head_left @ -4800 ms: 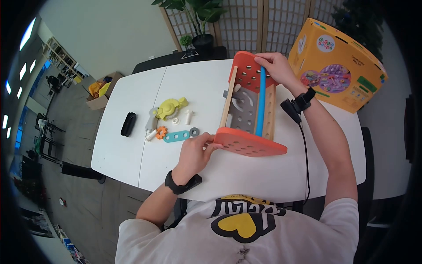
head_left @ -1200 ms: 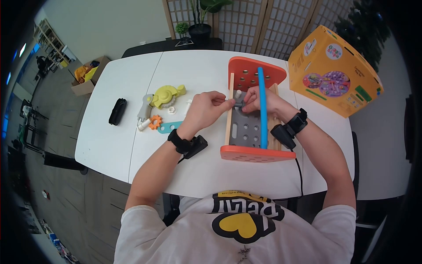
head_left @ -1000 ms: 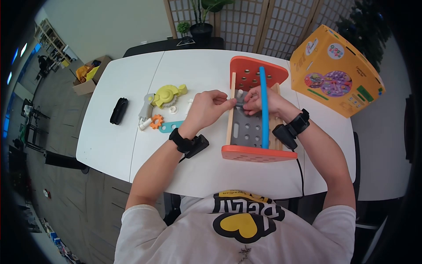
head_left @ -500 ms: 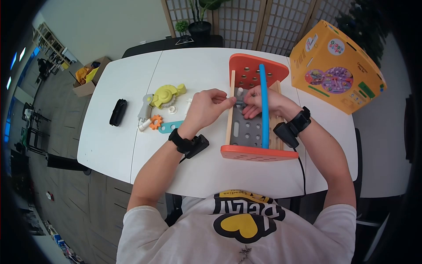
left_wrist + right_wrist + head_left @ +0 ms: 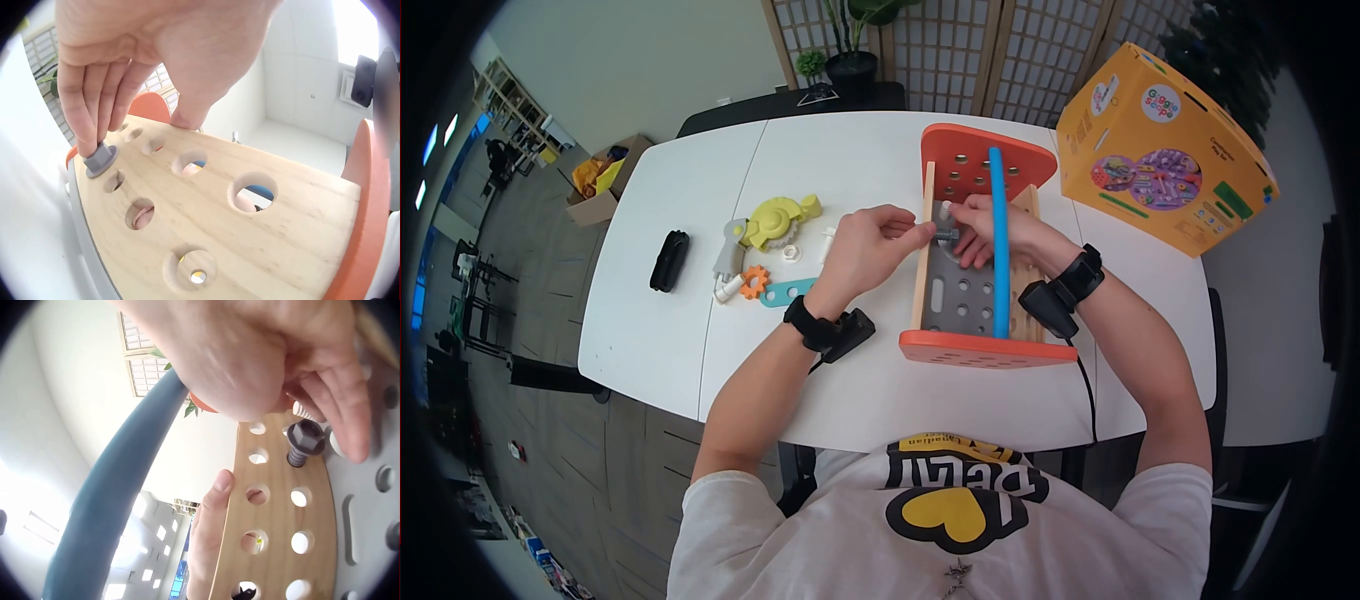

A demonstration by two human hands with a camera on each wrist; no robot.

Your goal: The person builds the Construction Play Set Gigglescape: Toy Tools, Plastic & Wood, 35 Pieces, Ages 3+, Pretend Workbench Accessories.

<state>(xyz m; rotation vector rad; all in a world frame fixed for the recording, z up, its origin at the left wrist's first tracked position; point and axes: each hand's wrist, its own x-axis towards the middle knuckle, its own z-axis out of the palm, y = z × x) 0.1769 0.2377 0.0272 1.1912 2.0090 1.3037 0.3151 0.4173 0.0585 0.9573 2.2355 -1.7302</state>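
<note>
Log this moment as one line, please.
left hand: touching grey hex piece, outer face of wooden panel | right hand: beside grey bolt, inner face | bolt: threads showing between head and panel

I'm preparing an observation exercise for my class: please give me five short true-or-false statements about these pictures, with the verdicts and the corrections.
1. The fingertips of the left hand touch a gray hexagonal piece on the wooden panel. True.

2. The right hand is holding the toothed orange wheel. False: the orange wheel lies on the white table, apart from both hands.

3. The wooden panel has several round holes. True.

4. The rod across the toy is green. False: the rod is blue.

5. In the head view, the yellow box stands to the right of the right hand. True.
</note>
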